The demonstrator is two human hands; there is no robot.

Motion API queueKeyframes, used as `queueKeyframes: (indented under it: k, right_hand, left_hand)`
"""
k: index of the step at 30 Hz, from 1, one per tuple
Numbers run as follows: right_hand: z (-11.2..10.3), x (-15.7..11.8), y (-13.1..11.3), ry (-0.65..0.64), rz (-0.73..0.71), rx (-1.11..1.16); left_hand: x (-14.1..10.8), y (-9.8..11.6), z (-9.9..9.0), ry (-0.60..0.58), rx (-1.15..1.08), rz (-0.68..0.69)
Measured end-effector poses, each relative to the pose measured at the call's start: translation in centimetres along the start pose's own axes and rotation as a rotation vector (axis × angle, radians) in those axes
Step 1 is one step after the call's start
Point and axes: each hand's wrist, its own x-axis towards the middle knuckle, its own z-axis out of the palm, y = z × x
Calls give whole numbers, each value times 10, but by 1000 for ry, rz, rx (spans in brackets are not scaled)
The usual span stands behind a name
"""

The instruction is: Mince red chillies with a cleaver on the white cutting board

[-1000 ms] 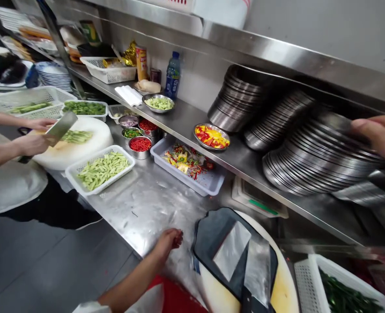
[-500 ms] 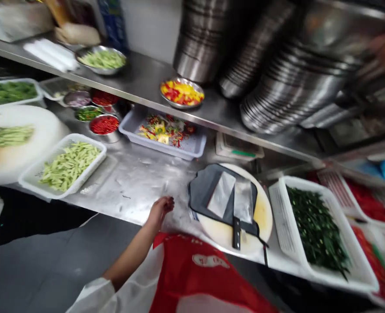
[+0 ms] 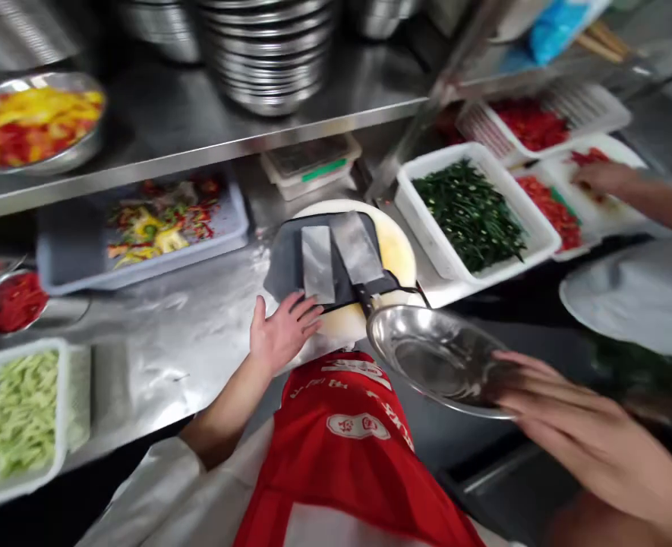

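Observation:
My right hand (image 3: 575, 425) grips the rim of a shallow stainless steel bowl (image 3: 427, 357), tilted, with nothing in it. The bowl hangs in front of the counter edge, overlapping the cleaver's dark handle. My left hand (image 3: 283, 333) is open, palm showing and fingers spread, holding nothing, just in front of the round cutting board (image 3: 395, 235). On that board lies a dark, irregular cloth or sheet (image 3: 284, 262). A cleaver (image 3: 357, 247) and a flat metal blade-like piece (image 3: 317, 262) rest on it.
Stacked steel bowls (image 3: 272, 57) stand on the shelf, beside a bowl of cut peppers (image 3: 39, 125). A lilac tray (image 3: 199, 254) holds scraps. To the right are a white basket of chopped greens (image 3: 466, 213) and a co-worker's hand (image 3: 603, 178) over red pieces.
The view has swung right. My right hand has come down from the stacked bowls with one steel bowl. My left hand has opened from a loosely curled pose and is nearer the board.

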Motion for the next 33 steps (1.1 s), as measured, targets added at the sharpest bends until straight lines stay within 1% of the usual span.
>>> queueKeyframes:
  k: [1, 2, 3, 5, 6, 8, 10, 13, 15, 17, 19, 20, 22, 24, 26, 29, 31, 33]
  right_hand:
    - [11, -23, 7, -27, 23, 13]
    - [22, -50, 13, -43, 75, 29]
    - [33, -78, 17, -35, 160, 46]
    - [54, -136, 18, 51, 382, 90]
    - [63, -164, 16, 109, 487, 110]
    - [78, -214, 12, 264, 685, 126]
    - [89, -258, 10, 418, 877, 129]
    - [98, -325, 19, 591, 1106, 143]
    - [102, -374, 32, 661, 1190, 148]
    - [102, -420, 50, 686, 1226, 148]
    - [93, -458, 71, 674, 1235, 150]
    - [84, -472, 81, 662, 1232, 152]
    - [58, -490, 103, 643, 1215, 171]
    - [25, -499, 125, 633, 1180, 216]
    - [-9, -506, 152, 622, 1145, 282]
    - [-51, -529, 203, 657, 1137, 348]
    - [-71, -554, 242, 755, 1193, 322]
    - [-87, -586, 280, 907, 1302, 238]
  left_hand:
    - [11, -5, 7, -29, 25, -55]
    - [23, -12, 15, -54, 54, -106]
    - [35, -21, 24, -75, 87, -154]
    - [59, -46, 43, -105, 170, -244]
    - [69, -63, 54, -117, 219, -290]
    - [89, -102, 75, -134, 320, -391]
    - [104, -150, 95, -156, 410, -505]
    - [117, -238, 116, -197, 509, -693]
    - [122, -303, 124, -193, 588, -795]
    - [125, -370, 128, -123, 718, -860]
    - [128, -435, 131, -1, 842, -893]
    - [130, -466, 133, 61, 876, -904]
    - [136, -523, 141, 154, 879, -910]
    - [148, -575, 152, 200, 876, -894]
    - [169, -624, 168, 201, 924, -912]
    - [218, -698, 198, 132, 1055, -1069]
    - [254, -749, 226, 49, 1135, -1174]
    - [287, -799, 260, -31, 1185, -1220]
